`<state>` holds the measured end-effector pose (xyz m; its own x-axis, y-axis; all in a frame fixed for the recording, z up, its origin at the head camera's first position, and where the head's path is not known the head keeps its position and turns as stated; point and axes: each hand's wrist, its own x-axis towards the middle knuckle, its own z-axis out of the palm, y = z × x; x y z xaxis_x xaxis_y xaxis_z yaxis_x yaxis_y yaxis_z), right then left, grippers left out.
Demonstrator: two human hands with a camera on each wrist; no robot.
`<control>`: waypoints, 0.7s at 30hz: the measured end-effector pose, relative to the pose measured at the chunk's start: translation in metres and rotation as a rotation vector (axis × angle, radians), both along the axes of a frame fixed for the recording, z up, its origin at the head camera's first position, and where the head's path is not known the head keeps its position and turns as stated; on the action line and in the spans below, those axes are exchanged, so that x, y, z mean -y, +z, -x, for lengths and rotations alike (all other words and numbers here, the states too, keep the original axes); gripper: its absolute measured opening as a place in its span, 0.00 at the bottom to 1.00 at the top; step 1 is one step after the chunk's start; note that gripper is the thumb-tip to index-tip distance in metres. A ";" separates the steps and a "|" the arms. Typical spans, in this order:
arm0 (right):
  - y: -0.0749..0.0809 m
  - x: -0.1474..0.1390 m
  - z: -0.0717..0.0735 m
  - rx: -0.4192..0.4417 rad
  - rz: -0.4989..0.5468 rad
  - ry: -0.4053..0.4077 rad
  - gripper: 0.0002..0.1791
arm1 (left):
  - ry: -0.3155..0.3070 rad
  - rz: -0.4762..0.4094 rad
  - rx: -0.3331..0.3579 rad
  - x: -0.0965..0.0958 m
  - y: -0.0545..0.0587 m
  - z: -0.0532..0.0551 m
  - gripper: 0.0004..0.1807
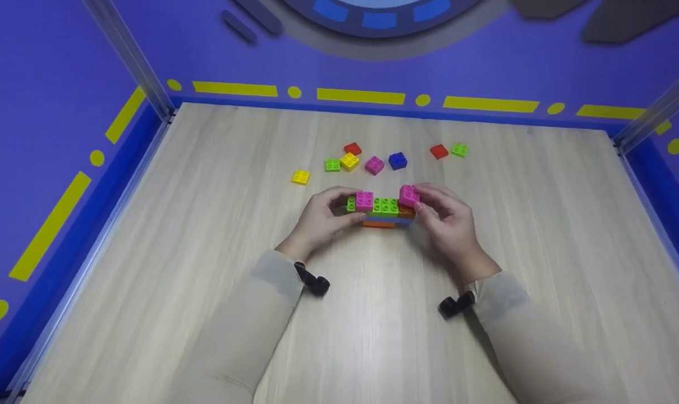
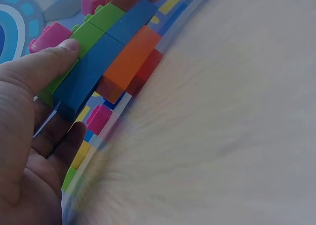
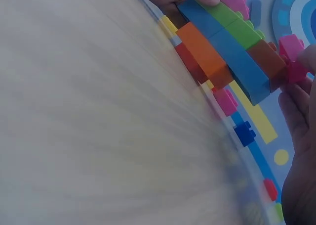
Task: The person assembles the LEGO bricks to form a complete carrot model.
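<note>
My left hand [image 1: 322, 221] grips the left end of a stack of toy building bricks, thumb on the near side. The stack has green bricks [image 1: 385, 207] and a brown brick [image 3: 266, 60] on top of blue bricks [image 2: 85, 76]. Beneath the blue ones are an orange brick [image 2: 129, 62] and a red brick [image 2: 146, 72]. One pink brick [image 1: 364, 201] sits on the green layer beside the left fingers. Between thumb and fingers, my right hand [image 1: 452, 227] pinches another pink brick [image 1: 409, 195] at the brown brick's end, tilted in the head view.
Behind the stack, loose bricks lie on the wooden table [image 1: 233, 224]: yellow [image 1: 301, 177], green [image 1: 332, 165], red [image 1: 352, 148], pink [image 1: 374, 165] and blue [image 1: 398, 160] among them. Farther right lie a red brick [image 1: 439, 151] and a green one [image 1: 459, 150]. Blue-purple panels [image 1: 362, 73] enclose the table.
</note>
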<state>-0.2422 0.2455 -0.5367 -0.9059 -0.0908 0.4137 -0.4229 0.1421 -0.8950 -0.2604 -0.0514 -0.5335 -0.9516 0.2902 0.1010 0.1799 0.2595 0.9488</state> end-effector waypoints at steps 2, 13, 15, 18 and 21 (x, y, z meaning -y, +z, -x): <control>0.001 0.000 -0.001 -0.014 -0.031 0.008 0.18 | -0.001 0.001 -0.004 -0.002 0.000 0.000 0.29; 0.005 0.001 0.000 -0.071 -0.164 0.028 0.17 | 0.006 -0.007 0.013 -0.004 0.003 0.001 0.29; 0.004 0.001 0.000 -0.061 -0.165 0.033 0.17 | 0.006 -0.004 0.023 -0.004 0.003 0.001 0.29; 0.002 0.001 -0.001 -0.054 -0.180 0.036 0.19 | 0.007 -0.002 0.028 -0.004 0.001 0.001 0.29; 0.000 0.001 -0.002 -0.058 -0.218 0.032 0.21 | 0.001 0.000 0.016 -0.003 -0.001 0.000 0.28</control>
